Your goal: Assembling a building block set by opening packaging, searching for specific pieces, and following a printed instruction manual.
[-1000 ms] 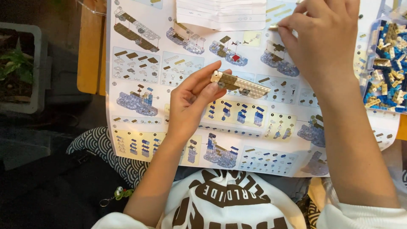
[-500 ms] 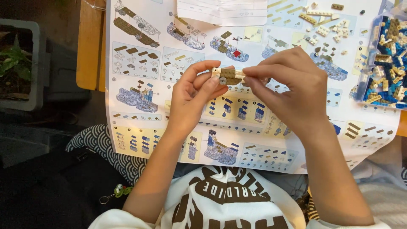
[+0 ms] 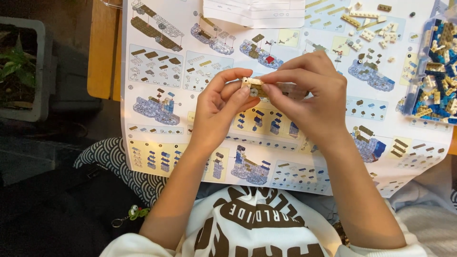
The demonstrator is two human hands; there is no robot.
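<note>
Here both hands pinch a tan brick strip; the clear tray holds mixed bricks.

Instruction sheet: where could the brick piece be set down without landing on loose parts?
Free: the instruction sheet left of the left hand, and below the right hand. Crowded: loose bricks at top right, beside the parts tray.

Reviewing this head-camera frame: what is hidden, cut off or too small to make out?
- Brick assembly: mostly covered by the left hand and right hand; its full shape is hidden.
- Tray of loose bricks: cut off by the right edge.
- Loose tan pieces on the instruction sheet: too small to tell their types.
- Potted plant: cut by the left edge, in dim light.
- Folded white paper: cut by the top edge.
</note>
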